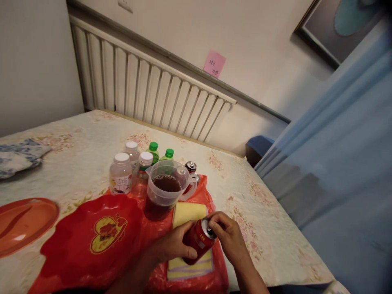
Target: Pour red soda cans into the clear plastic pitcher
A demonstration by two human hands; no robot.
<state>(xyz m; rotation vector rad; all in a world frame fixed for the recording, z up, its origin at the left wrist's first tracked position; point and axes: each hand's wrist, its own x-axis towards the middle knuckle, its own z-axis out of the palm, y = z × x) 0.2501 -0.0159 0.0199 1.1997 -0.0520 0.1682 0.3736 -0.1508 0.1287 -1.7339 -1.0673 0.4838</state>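
My left hand (174, 245) is wrapped round a red drink can (199, 244), which tilts to the right above a folded yellow cloth (190, 214). At the can's silver top, the fingers of my right hand (228, 232) are pinched on the pull tab (209, 230). Just beyond the cloth stands a clear plastic measuring jug (167, 200) with dark brown liquid in it, its handle to the right. Partly behind that handle are a dark can (190, 166) and a second can (195, 177).
Left of the jug lies a red scalloped tray (73, 232), with an orange oval tray (43, 208) beyond. White-capped jars (121, 175) and green-capped bottles (153, 153) group behind. Red plastic sheeting (219, 253) covers part of the flowered tablecloth (220, 196). A blue curtain (337, 163) hangs right.
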